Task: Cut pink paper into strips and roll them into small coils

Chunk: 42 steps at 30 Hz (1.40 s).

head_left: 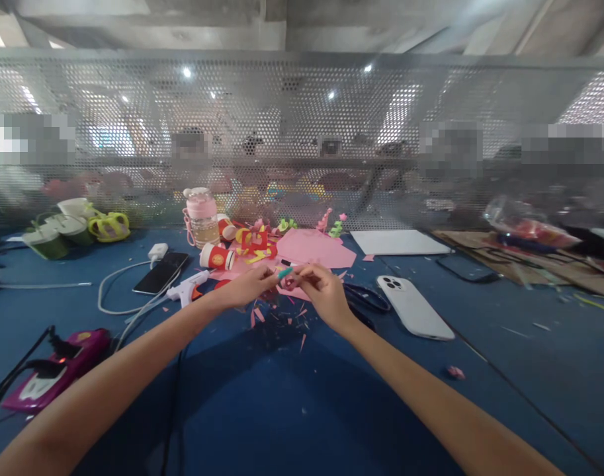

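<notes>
Both hands meet above the blue table point(282, 396), near the pink paper sheets point(314, 248). My left hand point(255, 284) pinches a small teal piece point(285, 272) at its fingertips. My right hand point(324, 291) is closed around the edge of a small pink piece point(288, 283), which lies between the two hands, right under the teal one. Fingers cover part of both pieces, so their exact shape is unclear. Pink paper scraps point(257, 314) are scattered on the table below the hands. Dark-handled scissors point(366, 297) lie just right of my right hand.
To the left are a white glue gun point(187, 285), a black phone point(161, 273), a purple power strip point(58, 370) and cables. Behind stand a pink bottle point(201, 215) and red paper cups point(216, 257). A white phone point(415, 308) and white paper point(399, 242) lie right.
</notes>
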{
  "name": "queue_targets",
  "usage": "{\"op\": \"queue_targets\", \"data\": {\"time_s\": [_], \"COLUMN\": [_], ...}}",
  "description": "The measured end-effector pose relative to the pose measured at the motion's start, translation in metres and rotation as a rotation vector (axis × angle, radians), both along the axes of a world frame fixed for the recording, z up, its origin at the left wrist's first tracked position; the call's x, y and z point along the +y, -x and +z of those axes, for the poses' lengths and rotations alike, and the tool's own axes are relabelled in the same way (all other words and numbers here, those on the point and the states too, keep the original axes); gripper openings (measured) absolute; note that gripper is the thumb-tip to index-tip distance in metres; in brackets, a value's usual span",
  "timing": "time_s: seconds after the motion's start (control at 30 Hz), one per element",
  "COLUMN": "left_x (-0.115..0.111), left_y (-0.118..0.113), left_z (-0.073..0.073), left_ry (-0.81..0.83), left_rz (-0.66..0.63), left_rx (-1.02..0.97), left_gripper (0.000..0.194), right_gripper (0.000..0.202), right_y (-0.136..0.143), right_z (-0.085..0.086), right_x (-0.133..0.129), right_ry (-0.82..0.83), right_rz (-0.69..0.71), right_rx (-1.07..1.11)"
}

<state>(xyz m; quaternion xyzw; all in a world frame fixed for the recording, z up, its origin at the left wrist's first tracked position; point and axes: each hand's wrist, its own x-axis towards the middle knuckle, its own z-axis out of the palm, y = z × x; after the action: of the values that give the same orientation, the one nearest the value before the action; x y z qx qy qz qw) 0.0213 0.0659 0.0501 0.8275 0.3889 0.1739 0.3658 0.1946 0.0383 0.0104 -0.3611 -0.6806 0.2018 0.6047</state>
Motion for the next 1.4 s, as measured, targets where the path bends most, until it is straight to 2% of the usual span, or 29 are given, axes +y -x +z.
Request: {"op": "queue_targets", "data": {"time_s": [0.1, 0.2, 0.33, 0.43, 0.6, 0.8, 0.93, 1.2, 1.4], "left_x": [-0.001, -0.005, -0.009, -0.008, -0.007, -0.005, -0.006, -0.007, -0.005], "left_y": [-0.003, -0.004, -0.005, -0.006, -0.004, -0.002, -0.003, -0.006, -0.004], "left_z": [-0.002, 0.001, 0.007, 0.009, 0.007, 0.003, 0.001, -0.001, -0.008], "left_ry": [0.119, 0.167, 0.214, 0.225, 0.246, 0.293, 0.29, 0.247, 0.24], "left_rz": [0.001, 0.005, -0.003, 0.019, 0.04, 0.052, 0.086, 0.062, 0.016], "left_rx": [-0.093, -0.186, -0.252, -0.276, -0.261, -0.233, -0.255, -0.236, -0.218], "left_gripper": [0.04, 0.036, 0.031, 0.029, 0.029, 0.039, 0.043, 0.023, 0.018], "right_gripper": [0.019, 0.015, 0.009, 0.004, 0.008, 0.018, 0.024, 0.03, 0.03], "right_y": [0.001, 0.0, -0.006, -0.01, -0.005, 0.005, 0.005, 0.01, 0.017], "right_z": [0.002, 0.002, -0.001, 0.0, 0.006, 0.012, 0.013, 0.003, -0.002], "right_x": [-0.007, -0.011, -0.012, -0.011, -0.014, -0.015, -0.011, -0.008, -0.012], "right_ry": [-0.168, -0.307, -0.388, -0.324, -0.163, 0.1, 0.21, 0.252, 0.251], "right_rz": [-0.057, -0.086, -0.204, -0.258, -0.153, -0.065, -0.001, 0.007, -0.003], "right_rx": [-0.122, -0.204, -0.2, -0.129, -0.03, 0.19, 0.268, 0.287, 0.228]}}
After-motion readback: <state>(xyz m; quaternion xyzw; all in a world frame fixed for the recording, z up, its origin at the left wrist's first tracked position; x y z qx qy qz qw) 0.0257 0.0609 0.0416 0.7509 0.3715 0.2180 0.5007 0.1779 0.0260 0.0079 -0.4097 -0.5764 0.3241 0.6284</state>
